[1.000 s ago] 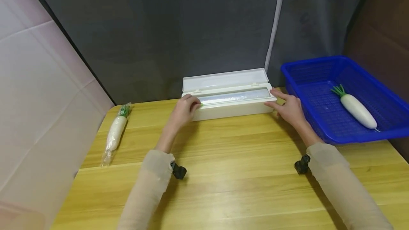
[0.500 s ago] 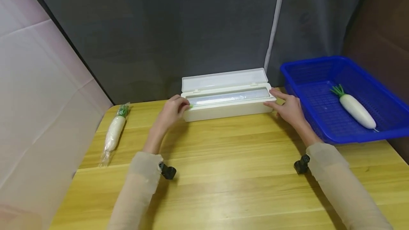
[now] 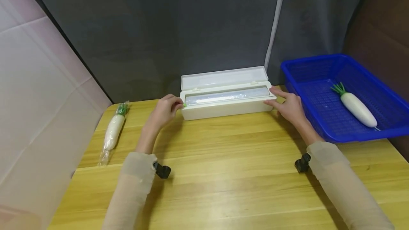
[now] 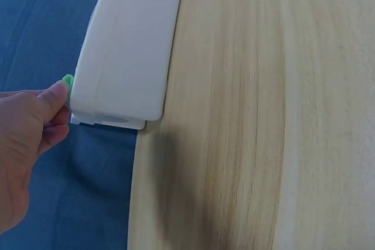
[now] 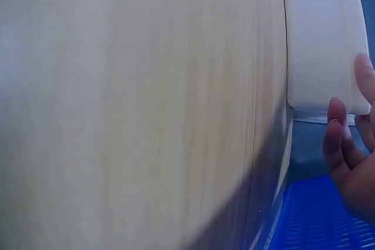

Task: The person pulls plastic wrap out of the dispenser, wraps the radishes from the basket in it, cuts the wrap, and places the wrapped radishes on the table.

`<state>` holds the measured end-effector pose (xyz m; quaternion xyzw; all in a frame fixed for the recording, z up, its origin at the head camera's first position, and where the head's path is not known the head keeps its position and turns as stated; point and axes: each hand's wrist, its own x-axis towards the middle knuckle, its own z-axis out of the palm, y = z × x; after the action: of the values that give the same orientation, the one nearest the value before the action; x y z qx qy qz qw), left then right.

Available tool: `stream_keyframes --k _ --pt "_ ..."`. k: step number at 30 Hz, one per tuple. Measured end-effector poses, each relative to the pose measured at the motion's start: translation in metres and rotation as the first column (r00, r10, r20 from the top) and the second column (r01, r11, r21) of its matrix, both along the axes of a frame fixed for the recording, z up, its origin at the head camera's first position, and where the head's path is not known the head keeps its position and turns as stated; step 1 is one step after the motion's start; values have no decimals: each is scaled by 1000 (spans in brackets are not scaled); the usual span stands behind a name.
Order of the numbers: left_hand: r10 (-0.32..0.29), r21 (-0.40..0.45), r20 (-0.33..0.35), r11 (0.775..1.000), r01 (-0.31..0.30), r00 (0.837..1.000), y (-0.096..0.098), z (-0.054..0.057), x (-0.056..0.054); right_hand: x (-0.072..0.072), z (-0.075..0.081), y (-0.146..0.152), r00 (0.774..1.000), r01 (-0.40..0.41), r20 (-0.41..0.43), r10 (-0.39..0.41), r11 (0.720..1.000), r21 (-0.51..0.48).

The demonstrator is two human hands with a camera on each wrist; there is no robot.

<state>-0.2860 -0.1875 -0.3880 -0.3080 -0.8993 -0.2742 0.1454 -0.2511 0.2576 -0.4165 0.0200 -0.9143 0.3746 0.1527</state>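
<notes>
A white cling film dispenser (image 3: pixel 228 108) stands at the back of the table with its lid (image 3: pixel 225 77) raised. Through its top opening shows a roll of clear film (image 3: pixel 227 96). At the dispenser's left end, my left hand (image 3: pixel 164 111) pinches a small green slider (image 4: pixel 68 79) between thumb and finger; the fingers hide most of it. Holding the opposite end is my right hand (image 3: pixel 289 108), its thumb (image 5: pixel 364 74) against the front and its other fingers about the end and top corner.
A blue plastic basket (image 3: pixel 319 125) stands at the right with a bare white radish (image 3: pixel 358 109) in it. Another white radish (image 3: pixel 114 130), wrapped in clear film, lies on the table (image 3: pixel 223 173) at the left. A dark curtain (image 3: pixel 153 38) hangs behind.
My left hand has slid left along the dispenser with the green slider, to its left end. My right hand has stayed at the right end.
</notes>
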Motion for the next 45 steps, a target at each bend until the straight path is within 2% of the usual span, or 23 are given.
stream_keyframes --k 9,22,29,34,38,45 --pt "18 12 6 1000 -18 1000 -3 -1 1 1 0 -4 1000 -2 -14 2 1000 6" --pt "78 119 37 990 -82 996 -5 -4 5 2 8 -2 999 -20 -25 22 997 68" --pt "119 149 23 981 -121 993 -6 -4 9 8 8 2 997 -77 7 77 997 18" --pt "128 178 12 976 -128 992 -3 -3 10 9 7 0 995 -41 -90 44 998 38" --pt "114 191 0 975 -112 993 2 -1 10 6 7 -2 983 -13 -181 19 999 37" --pt "89 157 -14 984 -86 996 18 -1 10 2 10 -3 970 -52 -235 67 996 70"
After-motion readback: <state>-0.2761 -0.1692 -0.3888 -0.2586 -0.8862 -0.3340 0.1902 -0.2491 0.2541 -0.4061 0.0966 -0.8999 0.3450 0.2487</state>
